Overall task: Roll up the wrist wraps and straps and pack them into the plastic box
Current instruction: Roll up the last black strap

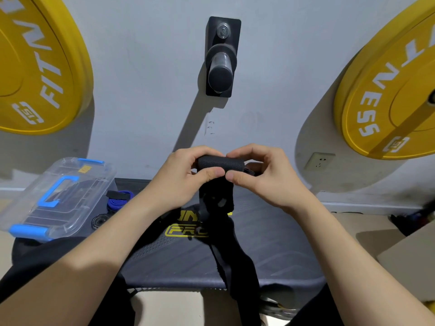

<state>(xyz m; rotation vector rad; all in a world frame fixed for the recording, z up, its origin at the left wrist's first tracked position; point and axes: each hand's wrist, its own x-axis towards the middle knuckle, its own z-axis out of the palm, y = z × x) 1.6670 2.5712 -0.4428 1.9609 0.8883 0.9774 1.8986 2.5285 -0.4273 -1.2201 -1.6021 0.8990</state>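
The grey wall (141, 67) fills the upper half of the view. Two yellow weight plates hang on it: the left plate (35, 62) at ten o'clock, the right plate (388, 95) at two o'clock, both cut off by the frame edges. Between them, at twelve o'clock, a black wall peg (221, 64) juts out toward the camera from its dark bracket. A white wall socket (319, 161) sits low on the wall at three o'clock, under the right plate.

Below the wall lies a dark grey mat (270, 243) with yellow lettering, spreading across the lower centre.

On the mat's left end, at nine o'clock, stands the clear plastic box (61, 198) with blue latches and a blue handle on its lid; the lid is on. Just beside the box, toward the centre, rests a blue strap (118, 201) rolled up, with a black band across it.

Both bare forearms reach in from the bottom corners and meet at the centre. The left hand (181, 182) and the right hand (261, 177) pinch the two ends of a black wrist wrap (220, 163), thumbs in front and fingers curled over the top, closed firmly on the tight roll at its upper end. The roll is held in the air in front of the wall. The wrap's unrolled tail (228, 255) hangs straight down toward six o'clock, past the near edge of the mat.
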